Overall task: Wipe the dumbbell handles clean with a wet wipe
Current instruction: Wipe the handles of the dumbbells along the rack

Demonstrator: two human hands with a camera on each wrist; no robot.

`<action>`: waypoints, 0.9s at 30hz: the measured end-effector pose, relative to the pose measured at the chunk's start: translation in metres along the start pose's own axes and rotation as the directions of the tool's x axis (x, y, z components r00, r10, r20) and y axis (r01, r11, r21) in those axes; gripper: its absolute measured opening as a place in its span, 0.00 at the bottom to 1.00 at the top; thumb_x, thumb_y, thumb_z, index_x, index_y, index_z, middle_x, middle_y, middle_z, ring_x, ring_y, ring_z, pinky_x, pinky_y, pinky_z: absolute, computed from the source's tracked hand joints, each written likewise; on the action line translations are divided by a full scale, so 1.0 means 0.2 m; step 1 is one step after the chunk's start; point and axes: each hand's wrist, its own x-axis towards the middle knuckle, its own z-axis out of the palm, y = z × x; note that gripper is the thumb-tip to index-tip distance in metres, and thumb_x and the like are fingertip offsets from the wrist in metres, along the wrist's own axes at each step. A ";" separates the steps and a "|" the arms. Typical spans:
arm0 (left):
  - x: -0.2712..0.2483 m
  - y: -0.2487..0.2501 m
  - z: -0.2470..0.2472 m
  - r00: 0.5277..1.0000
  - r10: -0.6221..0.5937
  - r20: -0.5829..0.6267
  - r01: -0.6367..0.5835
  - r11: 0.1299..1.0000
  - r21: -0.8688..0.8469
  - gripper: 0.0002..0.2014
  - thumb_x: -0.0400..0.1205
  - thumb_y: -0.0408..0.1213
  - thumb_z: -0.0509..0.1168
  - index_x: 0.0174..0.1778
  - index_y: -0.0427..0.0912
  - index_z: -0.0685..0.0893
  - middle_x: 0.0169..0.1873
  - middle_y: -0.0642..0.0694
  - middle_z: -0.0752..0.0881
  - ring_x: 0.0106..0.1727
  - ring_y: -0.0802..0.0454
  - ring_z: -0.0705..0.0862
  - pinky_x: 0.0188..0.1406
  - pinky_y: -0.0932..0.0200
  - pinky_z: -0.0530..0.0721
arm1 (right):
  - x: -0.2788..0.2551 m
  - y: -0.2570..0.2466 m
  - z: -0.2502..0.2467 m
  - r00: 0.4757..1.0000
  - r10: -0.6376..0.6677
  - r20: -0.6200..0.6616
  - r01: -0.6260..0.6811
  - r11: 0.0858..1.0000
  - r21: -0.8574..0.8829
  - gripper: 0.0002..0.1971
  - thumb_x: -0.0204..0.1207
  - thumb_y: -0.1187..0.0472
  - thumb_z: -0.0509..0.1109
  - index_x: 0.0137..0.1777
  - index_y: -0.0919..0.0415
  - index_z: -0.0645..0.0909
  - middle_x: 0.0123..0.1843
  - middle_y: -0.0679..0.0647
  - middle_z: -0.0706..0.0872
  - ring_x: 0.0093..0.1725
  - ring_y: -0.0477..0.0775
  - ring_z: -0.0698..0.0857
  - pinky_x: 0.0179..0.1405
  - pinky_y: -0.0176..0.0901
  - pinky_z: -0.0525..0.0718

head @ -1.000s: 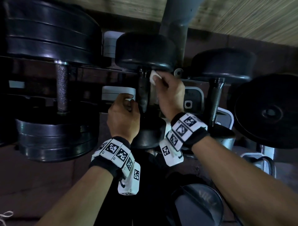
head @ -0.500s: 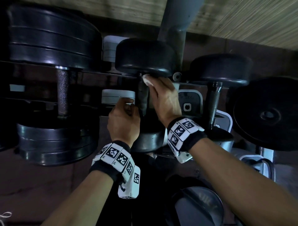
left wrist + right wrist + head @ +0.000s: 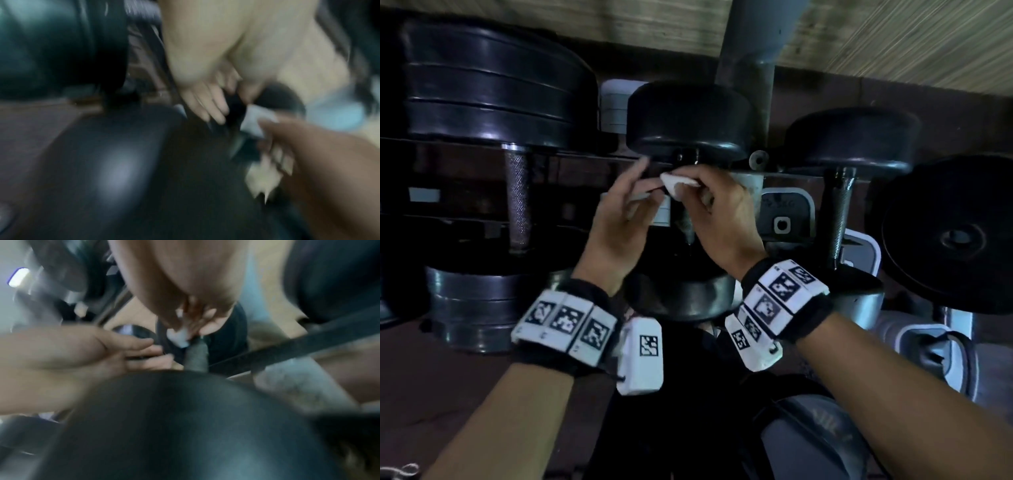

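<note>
Up front in the head view, the right hand [image 3: 722, 219] pinches a small white wipe [image 3: 677, 181] between thumb and curled fingers, holding it at the top of the handle [image 3: 686, 226] of the middle dumbbell [image 3: 688, 120], just under its upper black head. The left hand [image 3: 619, 219] is beside it, fingers loosely spread and holding nothing, its fingertips close to the wipe. A larger dumbbell [image 3: 493, 89] with a knurled metal bar stands to the left, another dumbbell [image 3: 852, 137] to the right, and a black weight plate [image 3: 955, 236] sits at the far right; both wrists wear bands with black-and-white markers. From the left wrist, badly blurred, the left hand's fingers [image 3: 207, 105] stretch out straight above a black dumbbell head [image 3: 123, 162], while the right hand [image 3: 308, 154] grips the pale wipe [image 3: 255, 120] nearby. From the right wrist, also blurred, the right hand's fingers [image 3: 207, 321] clamp the wipe [image 3: 180, 335] against the dark handle [image 3: 196, 356], and the left hand [image 3: 72, 356] lies flat and spread alongside, holding nothing.
</note>
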 end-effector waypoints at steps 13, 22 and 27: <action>0.35 -0.06 0.04 0.990 -0.138 0.041 0.128 0.972 0.198 0.10 0.86 0.27 0.62 0.55 0.41 0.87 0.49 0.45 0.90 0.48 0.54 0.89 0.53 0.63 0.87 | -0.32 -0.01 0.17 0.879 0.366 -0.304 -0.374 0.927 0.033 0.11 0.84 0.55 0.62 0.59 0.56 0.82 0.49 0.50 0.90 0.52 0.58 0.87 0.49 0.54 0.84; 0.25 0.03 0.07 0.970 0.168 -0.175 -0.103 0.939 0.329 0.07 0.80 0.34 0.69 0.37 0.44 0.89 0.31 0.50 0.85 0.31 0.62 0.79 0.33 0.67 0.78 | -0.32 0.01 0.16 0.888 0.336 -0.313 -0.357 0.934 -0.009 0.11 0.83 0.56 0.60 0.49 0.58 0.84 0.41 0.52 0.89 0.43 0.56 0.86 0.38 0.51 0.82; 0.15 0.08 0.16 0.917 0.356 -0.179 -0.229 0.839 0.494 0.07 0.82 0.33 0.71 0.54 0.36 0.90 0.44 0.48 0.91 0.41 0.66 0.88 0.46 0.80 0.81 | -0.32 0.02 0.17 0.889 0.349 -0.296 -0.367 0.930 -0.006 0.16 0.80 0.53 0.57 0.47 0.58 0.86 0.41 0.51 0.90 0.44 0.55 0.85 0.41 0.45 0.79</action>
